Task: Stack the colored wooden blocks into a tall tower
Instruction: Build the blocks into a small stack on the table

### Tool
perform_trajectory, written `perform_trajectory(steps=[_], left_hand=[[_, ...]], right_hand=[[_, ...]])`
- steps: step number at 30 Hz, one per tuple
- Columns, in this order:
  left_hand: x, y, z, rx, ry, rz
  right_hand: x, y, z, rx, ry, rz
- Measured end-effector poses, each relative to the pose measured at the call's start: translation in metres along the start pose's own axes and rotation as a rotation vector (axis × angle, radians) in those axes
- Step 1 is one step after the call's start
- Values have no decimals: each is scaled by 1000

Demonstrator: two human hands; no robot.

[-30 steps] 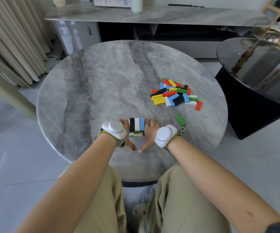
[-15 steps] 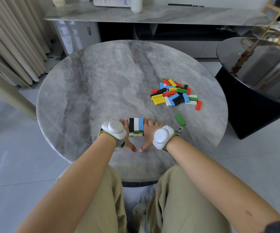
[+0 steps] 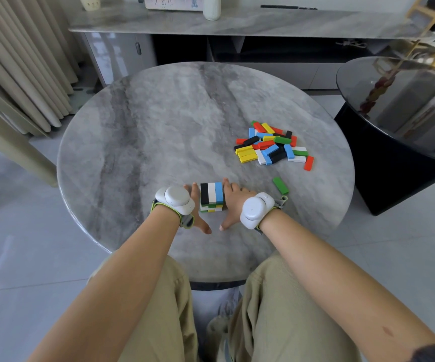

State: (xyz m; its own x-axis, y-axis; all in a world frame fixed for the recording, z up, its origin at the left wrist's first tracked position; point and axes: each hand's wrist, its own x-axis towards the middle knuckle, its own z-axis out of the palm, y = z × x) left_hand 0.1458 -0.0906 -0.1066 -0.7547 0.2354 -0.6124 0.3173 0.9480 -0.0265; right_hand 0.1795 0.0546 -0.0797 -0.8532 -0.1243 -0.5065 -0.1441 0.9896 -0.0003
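Note:
A short tower (image 3: 211, 196) of colored wooden blocks stands near the front of the round marble table (image 3: 143, 142). Its top layer is a black, a white and a blue block side by side; green, white and yellow ends show below. My left hand (image 3: 196, 210) lies flat against the tower's left side and my right hand (image 3: 230, 202) flat against its right side, fingers straight, thumbs pointing toward me. A pile of loose blocks (image 3: 272, 146) lies to the right rear. One green block (image 3: 280, 185) lies alone right of my right hand, and a red block (image 3: 308, 163) sits by the pile.
A dark glass side table (image 3: 404, 111) stands close on the right. A long marble console (image 3: 237, 22) with a white bottle (image 3: 211, 6) runs behind. Curtains (image 3: 15, 61) hang at the left. Both wrists carry white devices.
My right wrist has shifted slightly left and nearer the tower. The tower and my left hand stay where they were.

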Motion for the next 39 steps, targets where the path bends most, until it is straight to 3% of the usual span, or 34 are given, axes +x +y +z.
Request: perform_trajectory(steps=[21, 25, 28, 32, 39], left_hand=[[-12, 6, -4, -9, -21, -25], [-13, 10, -6, -119, 61, -27], [-17, 8, -17, -200, 77, -25], [-21, -4, -35, -310, 203, 18], [-17, 1, -32, -308, 274, 120]], right_hand=[[-6, -12, 5, 2, -29, 22], [-1, -9, 6, 54, -51, 21], [0, 0, -4, 240, -51, 9], [2, 13, -15, 480, 85, -66], [9, 12, -19, 399, 159, -145]])
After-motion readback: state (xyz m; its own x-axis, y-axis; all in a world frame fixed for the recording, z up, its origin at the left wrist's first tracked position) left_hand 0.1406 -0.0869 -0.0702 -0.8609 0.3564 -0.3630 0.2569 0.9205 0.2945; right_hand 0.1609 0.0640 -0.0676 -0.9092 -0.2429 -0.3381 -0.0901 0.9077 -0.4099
